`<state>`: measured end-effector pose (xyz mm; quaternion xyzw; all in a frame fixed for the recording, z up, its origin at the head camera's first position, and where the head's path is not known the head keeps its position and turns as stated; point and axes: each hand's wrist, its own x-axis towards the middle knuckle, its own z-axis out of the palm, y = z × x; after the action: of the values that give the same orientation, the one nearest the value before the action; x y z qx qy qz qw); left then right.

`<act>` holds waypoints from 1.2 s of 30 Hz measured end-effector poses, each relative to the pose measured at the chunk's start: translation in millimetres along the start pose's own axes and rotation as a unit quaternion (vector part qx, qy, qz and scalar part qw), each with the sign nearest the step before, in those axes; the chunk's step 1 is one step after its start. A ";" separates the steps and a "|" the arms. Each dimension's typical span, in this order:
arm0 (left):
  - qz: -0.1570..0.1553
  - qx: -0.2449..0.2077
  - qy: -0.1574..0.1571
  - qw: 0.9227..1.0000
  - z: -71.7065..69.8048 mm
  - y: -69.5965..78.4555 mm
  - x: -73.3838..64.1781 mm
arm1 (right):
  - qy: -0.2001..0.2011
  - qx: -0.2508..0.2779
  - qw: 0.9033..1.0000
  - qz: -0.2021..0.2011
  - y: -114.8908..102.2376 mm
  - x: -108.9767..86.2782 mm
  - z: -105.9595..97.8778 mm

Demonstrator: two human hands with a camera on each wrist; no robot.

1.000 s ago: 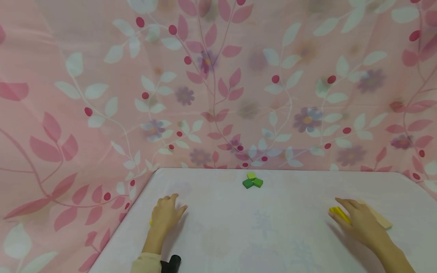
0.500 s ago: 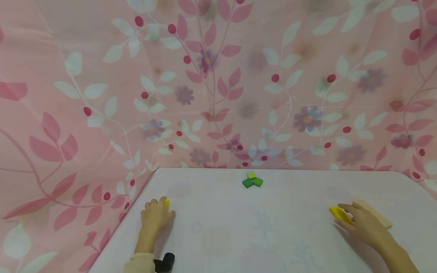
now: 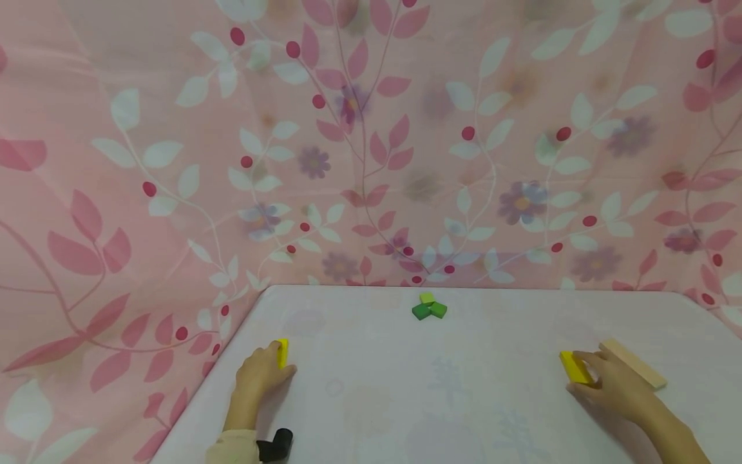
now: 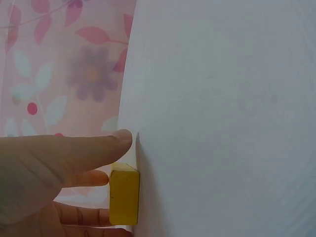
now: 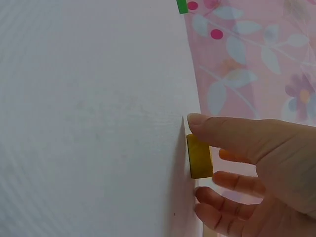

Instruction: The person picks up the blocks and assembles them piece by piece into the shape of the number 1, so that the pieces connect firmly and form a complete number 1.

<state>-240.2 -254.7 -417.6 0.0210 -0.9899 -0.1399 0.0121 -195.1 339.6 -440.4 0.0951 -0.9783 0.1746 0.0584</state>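
On the left of the table, my left hand [image 3: 259, 377] has its fingers beside a yellow block [image 3: 283, 353]. In the left wrist view the thumb stands apart from that block [image 4: 124, 197], while other fingertips lie right at its side. Over on the right, my right hand [image 3: 617, 383] is at a second yellow block [image 3: 574, 367], thumb and index finger spread about its near side. The right wrist view has the thumb tip at one end of this block [image 5: 200, 158] and the remaining fingers loosely bent behind it.
A pale wooden strip [image 3: 634, 364] lies on the white table [image 3: 406, 399] just beyond my right hand. Three green blocks [image 3: 429, 307] sit close together near the far edge. A flowered pink cloth [image 3: 371, 161] hangs behind. A black wrist device [image 3: 278, 444] is by my left sleeve.
My left hand has shifted left and slightly down, and the yellow block now shows past its fingers. My right hand has drawn back slightly; more of its yellow block shows. The green blocks stay put.
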 end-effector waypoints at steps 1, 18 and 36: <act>0.001 -0.002 -0.001 1.000 0.3 -0.4 0.5 | 0.010 -0.001 1.000 -0.012 1.3 -0.5 1.8; 0.010 -0.088 -0.021 0.996 3.0 -17.4 6.6 | 0.060 0.041 0.994 -0.079 13.0 -2.4 11.5; 0.018 -0.131 -0.050 0.990 -0.4 -25.8 6.9 | 0.028 0.043 0.998 -0.040 10.9 -1.9 7.9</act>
<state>-246.1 -279.9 -424.3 -0.0055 -0.9626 -0.2690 -0.0327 -196.2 347.2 -451.7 0.1314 -0.9634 0.2164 0.0884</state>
